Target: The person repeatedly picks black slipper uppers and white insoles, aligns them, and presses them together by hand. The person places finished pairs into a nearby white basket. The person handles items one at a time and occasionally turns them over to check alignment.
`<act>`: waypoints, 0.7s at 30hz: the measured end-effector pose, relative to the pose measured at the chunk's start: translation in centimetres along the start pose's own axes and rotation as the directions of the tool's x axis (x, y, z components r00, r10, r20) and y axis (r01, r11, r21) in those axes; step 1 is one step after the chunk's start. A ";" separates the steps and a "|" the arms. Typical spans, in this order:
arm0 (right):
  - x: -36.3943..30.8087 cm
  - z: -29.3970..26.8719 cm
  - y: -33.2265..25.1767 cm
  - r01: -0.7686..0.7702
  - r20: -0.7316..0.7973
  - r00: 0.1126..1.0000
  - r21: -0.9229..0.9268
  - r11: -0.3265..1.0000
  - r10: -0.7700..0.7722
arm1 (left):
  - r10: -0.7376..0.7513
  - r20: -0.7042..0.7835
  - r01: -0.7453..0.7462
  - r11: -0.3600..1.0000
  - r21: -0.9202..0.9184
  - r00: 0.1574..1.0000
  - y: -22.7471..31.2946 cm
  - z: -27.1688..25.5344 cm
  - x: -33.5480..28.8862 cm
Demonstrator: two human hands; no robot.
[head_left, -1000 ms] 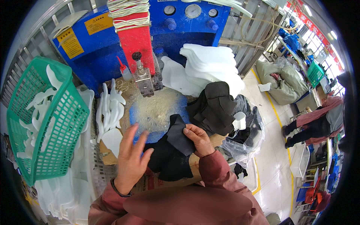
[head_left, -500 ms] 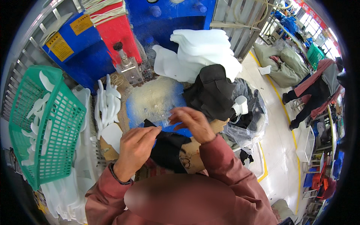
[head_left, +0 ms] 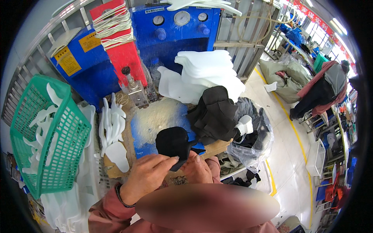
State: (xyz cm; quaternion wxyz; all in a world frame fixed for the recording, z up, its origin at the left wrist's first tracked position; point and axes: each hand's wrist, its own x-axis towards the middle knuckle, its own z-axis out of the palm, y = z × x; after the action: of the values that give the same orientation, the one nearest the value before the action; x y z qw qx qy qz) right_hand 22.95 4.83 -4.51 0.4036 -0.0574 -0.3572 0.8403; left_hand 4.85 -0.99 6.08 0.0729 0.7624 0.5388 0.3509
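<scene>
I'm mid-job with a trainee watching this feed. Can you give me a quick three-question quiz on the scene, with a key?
1. Multiple choice: what do the left hand and right hand hold?
A) a yellow paper label
B) a rounded black cloth-like piece
C) a clear plastic bag

2. Which is farther left in the view: the green perforated plastic basket or the stack of smooth white curved sheets?

3. True or false: thin pale cord is wound around the long red straight-sided machine arm.

Key:
1. B
2. The green basket
3. True
</scene>
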 end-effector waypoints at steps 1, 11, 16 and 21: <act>0.0 -0.1 0.4 -0.051 -0.070 0.996 0.018 0.999 0.052 | -0.007 0.014 0.007 1.000 -0.010 1.000 0.2 0.2 -0.2; -0.9 0.2 -0.5 -0.196 -0.210 0.972 -0.451 0.871 0.110 | 0.055 0.086 -0.031 0.967 -0.254 0.995 0.2 1.9 -1.3; -0.9 -0.5 -0.1 -0.324 -0.176 0.926 0.077 0.943 0.333 | 0.037 0.233 0.063 0.910 -0.410 0.972 0.5 3.1 -1.8; 2.0 -0.7 -0.1 -0.224 -0.131 0.964 0.067 0.972 0.231 | 0.016 0.090 0.004 0.977 -0.211 0.996 0.8 4.2 -2.2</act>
State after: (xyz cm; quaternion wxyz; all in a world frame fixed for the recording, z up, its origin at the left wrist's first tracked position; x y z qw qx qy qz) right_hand 21.96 6.72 -4.57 0.3295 -0.1457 -0.2976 0.8841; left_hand 7.65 -2.13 2.35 0.1769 0.7672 0.4924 0.3711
